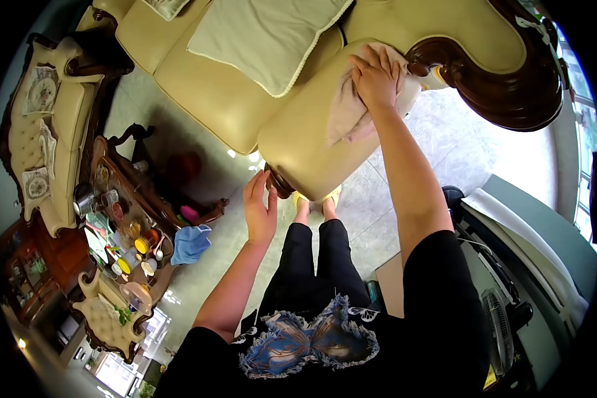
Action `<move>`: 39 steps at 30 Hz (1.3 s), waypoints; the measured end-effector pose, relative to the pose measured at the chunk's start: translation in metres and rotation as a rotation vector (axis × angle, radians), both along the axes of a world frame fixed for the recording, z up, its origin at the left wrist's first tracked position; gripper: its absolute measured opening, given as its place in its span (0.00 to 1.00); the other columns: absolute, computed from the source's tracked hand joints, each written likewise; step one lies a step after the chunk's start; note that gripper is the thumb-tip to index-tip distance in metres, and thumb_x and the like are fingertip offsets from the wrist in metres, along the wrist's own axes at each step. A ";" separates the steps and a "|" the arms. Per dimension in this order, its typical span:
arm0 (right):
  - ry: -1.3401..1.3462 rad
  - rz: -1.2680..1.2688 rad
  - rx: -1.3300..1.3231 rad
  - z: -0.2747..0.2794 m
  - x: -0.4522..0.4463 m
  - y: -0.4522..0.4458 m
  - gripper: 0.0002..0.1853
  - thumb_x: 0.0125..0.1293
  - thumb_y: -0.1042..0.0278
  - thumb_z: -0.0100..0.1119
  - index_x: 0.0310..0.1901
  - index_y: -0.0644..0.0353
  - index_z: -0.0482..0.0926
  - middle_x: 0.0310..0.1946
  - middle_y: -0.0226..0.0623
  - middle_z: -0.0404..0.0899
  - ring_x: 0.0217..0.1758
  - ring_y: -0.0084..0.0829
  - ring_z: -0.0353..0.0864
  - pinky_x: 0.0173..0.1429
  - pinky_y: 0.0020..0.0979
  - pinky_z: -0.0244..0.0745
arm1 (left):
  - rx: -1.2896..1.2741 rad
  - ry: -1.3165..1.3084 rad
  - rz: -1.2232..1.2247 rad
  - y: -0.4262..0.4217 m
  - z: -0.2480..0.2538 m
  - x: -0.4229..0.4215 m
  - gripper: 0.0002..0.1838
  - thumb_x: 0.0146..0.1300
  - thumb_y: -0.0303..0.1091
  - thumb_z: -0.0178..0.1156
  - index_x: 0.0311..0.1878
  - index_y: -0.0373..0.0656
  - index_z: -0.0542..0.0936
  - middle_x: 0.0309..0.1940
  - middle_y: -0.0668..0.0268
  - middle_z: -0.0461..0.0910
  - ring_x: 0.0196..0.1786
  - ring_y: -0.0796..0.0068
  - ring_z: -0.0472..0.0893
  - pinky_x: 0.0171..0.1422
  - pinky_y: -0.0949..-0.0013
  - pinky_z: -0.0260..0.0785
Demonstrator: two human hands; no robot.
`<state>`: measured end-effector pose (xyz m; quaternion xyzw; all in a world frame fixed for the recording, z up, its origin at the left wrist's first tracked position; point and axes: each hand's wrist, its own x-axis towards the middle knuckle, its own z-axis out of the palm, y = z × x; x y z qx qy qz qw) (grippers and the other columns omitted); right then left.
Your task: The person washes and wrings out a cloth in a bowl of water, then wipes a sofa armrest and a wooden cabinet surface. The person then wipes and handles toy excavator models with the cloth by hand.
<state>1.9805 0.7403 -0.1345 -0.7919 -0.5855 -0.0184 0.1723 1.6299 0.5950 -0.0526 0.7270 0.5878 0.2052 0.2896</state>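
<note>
My right hand (pixel 378 78) lies flat with its fingers spread on a pale pink cloth (pixel 349 114), pressing it against the cream leather sofa seat (pixel 298 136). Part of the cloth spreads below my palm and wrist. My left hand (pixel 260 211) is open, its fingers stretched out, beside the dark carved wooden piece (pixel 278 182) at the seat's front corner. Whether the fingertips touch the wood I cannot tell. A light cushion with a corded edge (pixel 265 43) rests on the sofa, and the scrolled wooden armrest (pixel 511 99) curves at the right.
At left stands a wooden coffee table (pixel 154 205) crowded with jars and cups, a blue cloth (pixel 191 244) hanging at its edge. Beyond are another sofa (pixel 66 126) and an armchair (pixel 109 322). A fan (pixel 497 328) stands close on the right. Grey tiled floor (pixel 368 205) surrounds my feet.
</note>
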 end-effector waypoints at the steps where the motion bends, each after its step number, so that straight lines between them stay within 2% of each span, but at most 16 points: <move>1: -0.048 -0.007 0.011 0.001 0.001 0.003 0.19 0.70 0.48 0.54 0.59 0.35 0.84 0.76 0.27 0.66 0.82 0.43 0.53 0.81 0.61 0.40 | -0.003 -0.001 0.004 -0.001 -0.001 -0.003 0.19 0.72 0.30 0.58 0.64 0.42 0.77 0.63 0.53 0.78 0.66 0.51 0.75 0.71 0.56 0.65; 4: 0.098 -0.050 -0.059 0.012 -0.022 -0.019 0.30 0.67 0.39 0.58 0.69 0.36 0.74 0.81 0.32 0.56 0.85 0.48 0.44 0.80 0.67 0.32 | -0.081 -0.072 0.038 -0.008 0.000 -0.010 0.15 0.71 0.28 0.59 0.59 0.41 0.80 0.57 0.55 0.81 0.61 0.52 0.78 0.67 0.57 0.69; 6: 0.329 -0.112 -0.028 0.027 -0.037 -0.034 0.46 0.60 0.33 0.64 0.78 0.36 0.60 0.83 0.40 0.46 0.86 0.54 0.36 0.77 0.75 0.28 | -0.113 -0.124 0.065 -0.017 -0.002 -0.004 0.12 0.69 0.26 0.59 0.54 0.41 0.82 0.52 0.58 0.83 0.57 0.54 0.81 0.64 0.59 0.71; 11: 0.203 -0.167 -0.199 0.041 -0.086 -0.058 0.44 0.58 0.38 0.67 0.75 0.38 0.65 0.83 0.40 0.47 0.86 0.53 0.35 0.77 0.76 0.31 | -0.112 -0.137 -0.041 -0.038 -0.002 -0.008 0.11 0.66 0.23 0.60 0.50 0.42 0.83 0.52 0.59 0.84 0.58 0.55 0.81 0.65 0.59 0.71; 14: 0.124 -0.143 -0.088 0.027 -0.075 -0.047 0.34 0.58 0.47 0.69 0.67 0.46 0.77 0.79 0.41 0.58 0.84 0.49 0.46 0.81 0.65 0.40 | -0.145 -0.168 -0.083 -0.039 -0.001 -0.014 0.10 0.66 0.21 0.59 0.47 0.41 0.85 0.49 0.59 0.85 0.53 0.57 0.83 0.60 0.61 0.74; 18: 0.404 0.082 0.238 0.014 -0.116 -0.074 0.20 0.56 0.61 0.70 0.52 0.49 0.85 0.60 0.34 0.82 0.68 0.40 0.75 0.74 0.47 0.62 | -0.167 -0.250 0.035 -0.042 0.002 -0.024 0.10 0.64 0.18 0.58 0.45 0.39 0.84 0.45 0.60 0.85 0.46 0.60 0.84 0.55 0.64 0.76; 21: 0.382 0.362 0.282 0.027 -0.191 -0.125 0.14 0.51 0.66 0.72 0.42 0.48 0.83 0.56 0.33 0.84 0.59 0.41 0.81 0.66 0.45 0.71 | -0.180 -0.255 0.165 -0.047 -0.004 -0.044 0.11 0.64 0.17 0.58 0.45 0.40 0.85 0.42 0.61 0.84 0.43 0.66 0.83 0.50 0.69 0.74; 23: 0.512 0.497 0.209 0.014 -0.235 -0.165 0.16 0.52 0.67 0.71 0.45 0.51 0.85 0.54 0.34 0.85 0.56 0.40 0.83 0.63 0.42 0.75 | -0.191 -0.265 0.224 -0.047 0.008 -0.055 0.09 0.68 0.19 0.57 0.46 0.40 0.84 0.40 0.64 0.83 0.41 0.72 0.81 0.47 0.72 0.72; 25: 1.264 0.468 -0.371 0.028 -0.270 -0.211 0.18 0.54 0.72 0.69 0.48 0.57 0.85 0.51 0.38 0.85 0.52 0.36 0.85 0.58 0.37 0.79 | -0.103 -0.303 0.310 -0.042 0.017 -0.068 0.08 0.72 0.23 0.56 0.47 0.39 0.84 0.41 0.65 0.83 0.43 0.76 0.81 0.50 0.73 0.73; 27: 1.426 0.361 -0.202 0.045 -0.272 -0.234 0.20 0.57 0.75 0.66 0.54 0.62 0.83 0.47 0.41 0.86 0.47 0.33 0.86 0.53 0.34 0.81 | -0.081 -0.342 0.321 -0.034 0.016 -0.087 0.08 0.75 0.27 0.56 0.50 0.38 0.83 0.46 0.65 0.83 0.47 0.77 0.81 0.55 0.73 0.72; 29: 1.745 -0.052 -0.389 0.058 -0.245 -0.244 0.19 0.60 0.74 0.67 0.54 0.62 0.81 0.48 0.40 0.86 0.50 0.32 0.86 0.55 0.34 0.81 | -0.125 -0.520 0.423 -0.031 0.024 -0.098 0.10 0.76 0.30 0.57 0.55 0.38 0.82 0.51 0.66 0.83 0.50 0.76 0.81 0.59 0.74 0.71; 30: 2.093 -0.293 -0.221 0.044 -0.235 -0.249 0.22 0.64 0.72 0.66 0.59 0.64 0.77 0.52 0.39 0.84 0.51 0.33 0.86 0.56 0.34 0.82 | -0.221 -0.412 0.349 -0.026 0.034 -0.101 0.17 0.79 0.42 0.55 0.60 0.41 0.80 0.56 0.66 0.82 0.56 0.73 0.79 0.65 0.68 0.69; 31: 2.239 -0.298 -0.229 0.079 -0.207 -0.238 0.26 0.65 0.71 0.64 0.64 0.65 0.72 0.55 0.42 0.82 0.54 0.36 0.85 0.60 0.37 0.82 | -0.224 -0.408 0.350 -0.019 0.033 -0.099 0.17 0.79 0.42 0.55 0.60 0.41 0.80 0.56 0.66 0.82 0.56 0.73 0.79 0.65 0.68 0.69; 33: 2.620 -0.292 -0.257 0.107 -0.172 -0.224 0.26 0.68 0.59 0.59 0.64 0.65 0.74 0.56 0.46 0.82 0.59 0.42 0.83 0.67 0.42 0.77 | -0.720 -0.754 0.380 -0.012 0.030 -0.087 0.27 0.78 0.56 0.50 0.66 0.46 0.77 0.61 0.65 0.80 0.63 0.69 0.76 0.70 0.59 0.65; 37: 2.842 -0.303 -0.122 0.115 -0.161 -0.216 0.28 0.70 0.52 0.55 0.66 0.61 0.74 0.59 0.47 0.81 0.62 0.44 0.81 0.70 0.45 0.74 | -1.251 -1.366 0.324 -0.003 0.063 -0.031 0.41 0.74 0.70 0.44 0.73 0.43 0.70 0.67 0.61 0.76 0.68 0.64 0.73 0.73 0.52 0.63; 39: 2.855 -0.393 -0.052 0.134 -0.167 -0.210 0.29 0.71 0.49 0.54 0.67 0.61 0.74 0.61 0.48 0.80 0.63 0.45 0.80 0.72 0.46 0.72 | -1.315 -1.550 0.284 -0.004 0.091 -0.009 0.39 0.73 0.65 0.53 0.72 0.40 0.69 0.66 0.60 0.76 0.68 0.66 0.74 0.72 0.54 0.66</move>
